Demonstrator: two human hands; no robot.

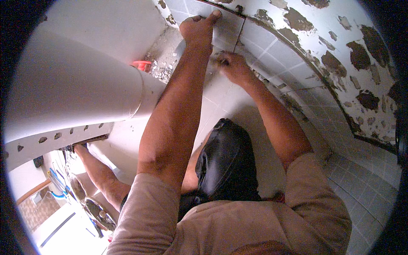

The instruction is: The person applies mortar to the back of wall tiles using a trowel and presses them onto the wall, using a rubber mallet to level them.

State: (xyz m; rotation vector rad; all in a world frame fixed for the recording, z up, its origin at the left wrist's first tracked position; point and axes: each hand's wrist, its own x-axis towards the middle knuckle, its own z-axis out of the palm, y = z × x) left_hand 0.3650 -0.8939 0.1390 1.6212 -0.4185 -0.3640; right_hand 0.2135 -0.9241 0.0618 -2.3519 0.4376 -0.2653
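My left hand [196, 30] is up against a grey wall tile [230, 29], its thumb stretched onto the tile's face and its other fingers curled. Whether those fingers hold anything is hidden. Just below the tile's lower edge is my right hand [236, 68], with the fingers bent into a pinch. A small dark patch shows at its fingertips, too unclear to name. Dark joint lines run along the tile's top and right side.
A thick white pipe [80, 80] crosses on the left, with a red plastic piece [142, 65] and loose rubble [163, 70] behind its end. Chipped white wall [327, 46] rises above the tiles at right. Another person's limb [100, 176] and blue cables [58, 182] are at lower left.
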